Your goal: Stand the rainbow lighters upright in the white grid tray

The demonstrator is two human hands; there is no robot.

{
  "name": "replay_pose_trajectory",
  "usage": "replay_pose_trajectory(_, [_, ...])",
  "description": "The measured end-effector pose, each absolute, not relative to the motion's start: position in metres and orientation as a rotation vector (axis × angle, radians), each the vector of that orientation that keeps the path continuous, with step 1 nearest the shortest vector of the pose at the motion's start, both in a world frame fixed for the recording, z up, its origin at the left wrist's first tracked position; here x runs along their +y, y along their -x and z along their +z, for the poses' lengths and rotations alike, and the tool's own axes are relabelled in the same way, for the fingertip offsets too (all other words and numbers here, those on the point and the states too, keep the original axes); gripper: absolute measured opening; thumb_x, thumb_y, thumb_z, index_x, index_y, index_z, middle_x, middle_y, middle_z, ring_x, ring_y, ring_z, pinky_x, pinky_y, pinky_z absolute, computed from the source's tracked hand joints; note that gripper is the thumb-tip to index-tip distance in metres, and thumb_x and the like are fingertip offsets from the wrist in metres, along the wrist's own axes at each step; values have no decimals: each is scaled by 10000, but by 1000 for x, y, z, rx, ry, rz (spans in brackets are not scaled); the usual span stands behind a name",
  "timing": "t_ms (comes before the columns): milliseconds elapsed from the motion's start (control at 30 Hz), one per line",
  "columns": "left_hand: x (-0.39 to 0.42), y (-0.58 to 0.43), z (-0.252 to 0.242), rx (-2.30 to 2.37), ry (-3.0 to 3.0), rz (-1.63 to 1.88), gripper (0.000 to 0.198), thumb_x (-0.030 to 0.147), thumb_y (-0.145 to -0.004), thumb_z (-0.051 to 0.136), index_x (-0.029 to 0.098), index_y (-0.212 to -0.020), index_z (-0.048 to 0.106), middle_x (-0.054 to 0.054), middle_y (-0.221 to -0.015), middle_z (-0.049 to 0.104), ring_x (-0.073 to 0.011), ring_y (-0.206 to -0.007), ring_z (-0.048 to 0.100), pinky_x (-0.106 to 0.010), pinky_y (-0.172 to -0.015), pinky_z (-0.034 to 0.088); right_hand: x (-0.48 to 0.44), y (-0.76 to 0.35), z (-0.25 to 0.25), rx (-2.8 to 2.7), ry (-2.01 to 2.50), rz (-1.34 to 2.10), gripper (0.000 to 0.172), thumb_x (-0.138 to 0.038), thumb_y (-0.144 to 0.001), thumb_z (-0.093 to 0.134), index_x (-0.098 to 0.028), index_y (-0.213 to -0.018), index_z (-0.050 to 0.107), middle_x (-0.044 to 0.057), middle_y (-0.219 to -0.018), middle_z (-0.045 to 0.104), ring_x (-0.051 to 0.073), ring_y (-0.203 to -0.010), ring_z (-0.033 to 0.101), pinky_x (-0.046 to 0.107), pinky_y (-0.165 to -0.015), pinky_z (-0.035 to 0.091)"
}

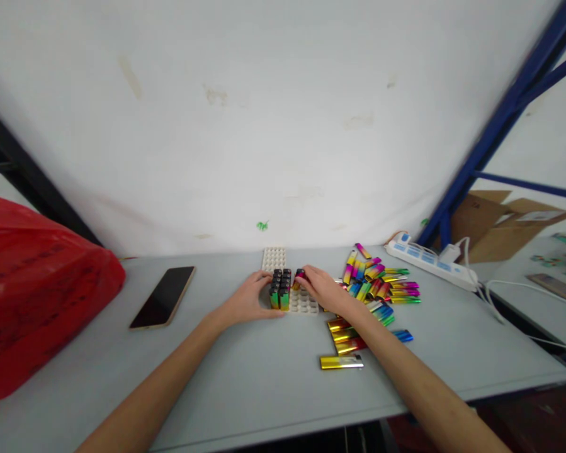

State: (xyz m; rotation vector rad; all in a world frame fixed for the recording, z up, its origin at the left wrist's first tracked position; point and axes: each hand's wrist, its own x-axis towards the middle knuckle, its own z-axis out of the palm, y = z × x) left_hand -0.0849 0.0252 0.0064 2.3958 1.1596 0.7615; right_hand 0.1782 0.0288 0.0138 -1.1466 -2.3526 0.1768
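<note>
Several lighters with black tops and green-yellow bodies stand upright in rows in a white holed tray. My left hand curves around the left side of these rows, thumb at the near edge and fingers at the far side, gripping the tray. Just right of the rows, my right hand pinches one lighter with a reddish-gold body above the tray's holes. Its lower end is partly hidden by the fingers. Beyond my right hand lies a loose pile of shiny multicoloured lighters, with a gold lighter lying nearer the front edge.
A second white holed tray is at the back by the wall. On the left are a phone and a red plastic bag. A white power strip with cables, a blue frame post and a cardboard box are on the right.
</note>
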Motion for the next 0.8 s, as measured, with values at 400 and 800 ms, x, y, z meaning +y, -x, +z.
replay_pose_trajectory(400, [24,85,9,1172,-2395,750,842,599,-621,928,192,-1310,668,-157,-1378,620,-382,-1295,600,-515,-1178,466,32,-190,11,-2181,1238,79,353,-195,-1092,365,-149,-1337,615,159,-1343,666,262,-1266,592,443,-1137,436])
replay_pose_trajectory(800, [24,85,7,1172,-2398,732,848,621,-628,914,198,-1320,664,-156,-1390,617,-381,-1305,596,-517,-1181,464,36,-194,13,-2252,1597,168,253,-294,-1035,603,-181,-1226,725,128,-1181,669,234,-1111,655,330,-1001,484])
